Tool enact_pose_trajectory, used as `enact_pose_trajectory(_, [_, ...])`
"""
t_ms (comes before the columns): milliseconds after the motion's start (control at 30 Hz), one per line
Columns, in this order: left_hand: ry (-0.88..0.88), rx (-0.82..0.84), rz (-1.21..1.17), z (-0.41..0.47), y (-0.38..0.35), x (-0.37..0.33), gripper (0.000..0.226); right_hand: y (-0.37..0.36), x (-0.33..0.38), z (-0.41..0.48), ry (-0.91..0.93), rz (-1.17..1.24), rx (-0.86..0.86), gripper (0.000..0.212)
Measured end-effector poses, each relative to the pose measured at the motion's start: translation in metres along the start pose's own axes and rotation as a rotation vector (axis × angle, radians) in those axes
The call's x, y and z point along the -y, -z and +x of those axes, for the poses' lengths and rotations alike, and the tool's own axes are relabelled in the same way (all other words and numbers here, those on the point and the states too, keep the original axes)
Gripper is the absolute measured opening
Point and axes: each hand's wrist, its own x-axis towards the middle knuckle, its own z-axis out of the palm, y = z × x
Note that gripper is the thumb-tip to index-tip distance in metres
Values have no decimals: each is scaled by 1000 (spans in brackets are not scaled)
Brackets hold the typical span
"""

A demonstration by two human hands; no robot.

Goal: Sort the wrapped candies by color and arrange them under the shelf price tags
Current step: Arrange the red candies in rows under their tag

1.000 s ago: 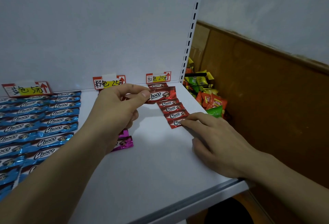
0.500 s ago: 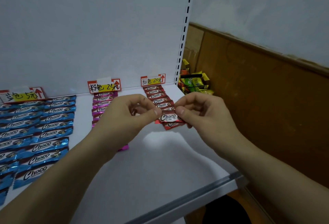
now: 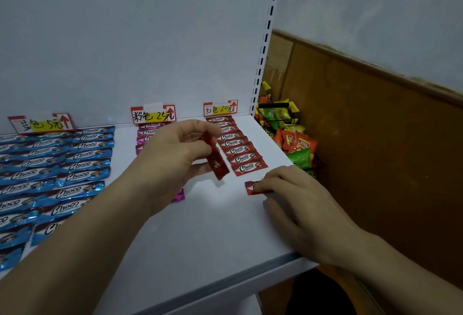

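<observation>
Done so far: the blue candies (image 3: 62,164) lie in long columns under the blue price tag (image 3: 41,123). A pink column (image 3: 149,131) sits below the pink price tag (image 3: 152,114), mostly hidden by the arm. A tidy red column (image 3: 233,144) runs forward from the red price tag (image 3: 220,108).
Left hand (image 3: 175,149): thumb and fingers pinch the dangling red candy (image 3: 215,160), tilted in the air just beside the red column.
Right hand (image 3: 295,194): fairly flat fingers press the front red candy (image 3: 251,187) onto the shelf (image 3: 200,239), just ahead of the column's last piece and not touching it.
Left to do: by my reckoning, nearly finished. The front piece wants squaring up and the dangling one comes after it. A pink wrapper (image 3: 179,194) peeks out below the left wrist; I can't tell whether it is in line.
Materials: glossy foil wrappers, flat oblongs with crimped zigzag ends and a white "Choco" oval. The shelf is smooth matte white with a grey metal lip. The tags are hand-lettered paper.
Off to the side: crinkly snack packets (image 3: 295,141).
</observation>
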Motion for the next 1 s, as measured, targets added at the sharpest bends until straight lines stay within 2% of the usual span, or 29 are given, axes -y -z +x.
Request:
enact_pose_trajectory(133, [-10,-26,-25,4,5,4,18,0,0,-2,-3,-44,42,44])
enact_pose_trajectory(367, [10,-87,-100,7,10,5,17,-4,-2,-2,8,-121,68,49])
enact_pose_trajectory(833, [-19,-57,-115,8,10,7,16,-4,1,2,57,-134,54,55])
enact_pose_trajectory(900, [-18,-49,-110,8,9,7,16,-1,-2,3,50,-9,-2,52])
enact_pose_trajectory(1000, [-17,-37,-83,8,8,8,16,8,-1,18,-67,473,-122,47])
